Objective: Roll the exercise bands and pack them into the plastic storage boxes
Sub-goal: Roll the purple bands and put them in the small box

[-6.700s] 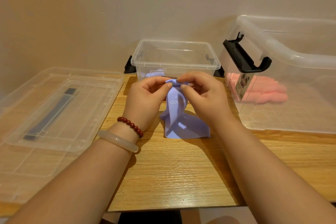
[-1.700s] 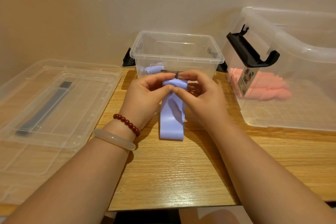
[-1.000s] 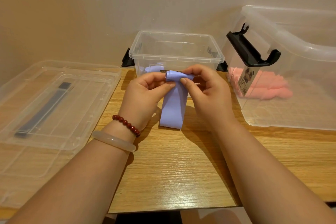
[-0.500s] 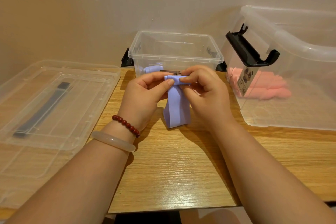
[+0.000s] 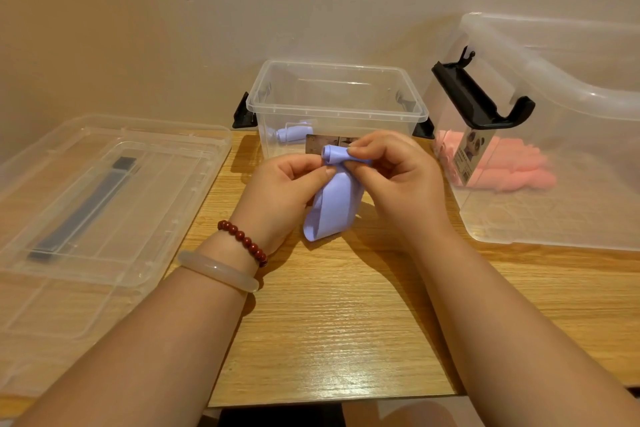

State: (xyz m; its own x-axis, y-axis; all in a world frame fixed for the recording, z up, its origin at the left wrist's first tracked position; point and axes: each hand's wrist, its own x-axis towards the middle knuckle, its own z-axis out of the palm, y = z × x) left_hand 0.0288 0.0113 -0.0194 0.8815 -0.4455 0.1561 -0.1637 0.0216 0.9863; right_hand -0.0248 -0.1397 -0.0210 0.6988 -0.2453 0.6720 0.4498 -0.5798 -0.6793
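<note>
As I log the head view from my remote station, the items read as follows.

Item one: lilac exercise band (image 5: 331, 204), thin, smooth, matte elastic. Its upper end is wound into a small tight tube; the rest hangs as a flat open loop. It is held over the wooden table (image 5: 329, 329), just in front of the small box. I cannot tell whether its lower fold touches the tabletop.

Item two: left hand (image 5: 277, 191), thumb and forefinger pinching the band just under the roll, other fingers curled. Right hand (image 5: 398, 184), thumb and fingertips pinching the rolled tube.

Item three: small box (image 5: 332, 113), clear rigid plastic, rectangular, open-topped, with a rolled lilac band (image 5: 292, 133) lying inside.

Item four: large box (image 5: 554, 211), clear plastic, black latch (image 5: 478, 100), with pink rolls (image 5: 505, 172) inside.

Item five: clear lid (image 5: 86, 204), flat and ribbed, at left.

Item six: the left wrist carries a red bead bracelet (image 5: 242, 241) and a pale glossy bangle (image 5: 218, 270).
</note>
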